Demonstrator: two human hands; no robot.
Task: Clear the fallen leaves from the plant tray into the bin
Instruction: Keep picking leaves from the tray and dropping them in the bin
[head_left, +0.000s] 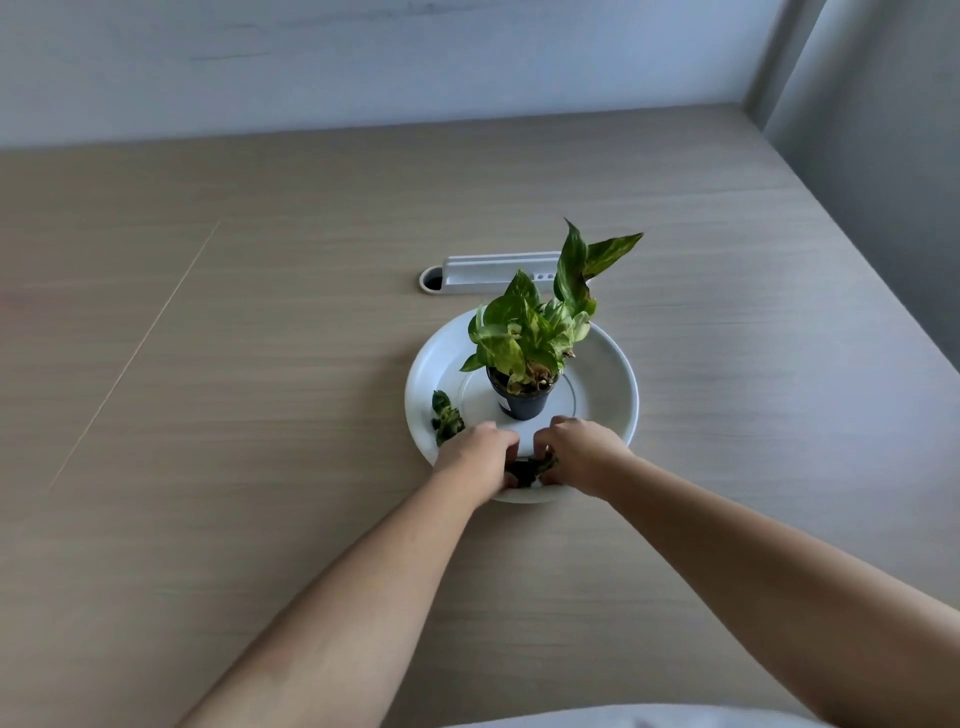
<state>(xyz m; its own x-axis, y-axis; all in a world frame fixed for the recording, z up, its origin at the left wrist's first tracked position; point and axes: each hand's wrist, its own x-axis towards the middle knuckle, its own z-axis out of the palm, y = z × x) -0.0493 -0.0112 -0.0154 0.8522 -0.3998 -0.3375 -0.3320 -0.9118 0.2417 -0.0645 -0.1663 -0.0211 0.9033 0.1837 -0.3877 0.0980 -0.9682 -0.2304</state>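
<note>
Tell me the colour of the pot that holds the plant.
The pot is black; head view.

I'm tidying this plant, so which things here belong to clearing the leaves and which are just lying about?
Job: white plant tray; fallen leaves on its left rim; leaf clump held by left hand and right hand.
Lying about: potted pothos; white cable box set in the desk. No bin in view.

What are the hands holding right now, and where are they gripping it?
The left hand and right hand grip a clump of fallen leaves by its opposite sides, at the near rim of the tray. Another leaf pile lies at the left rim.
</note>
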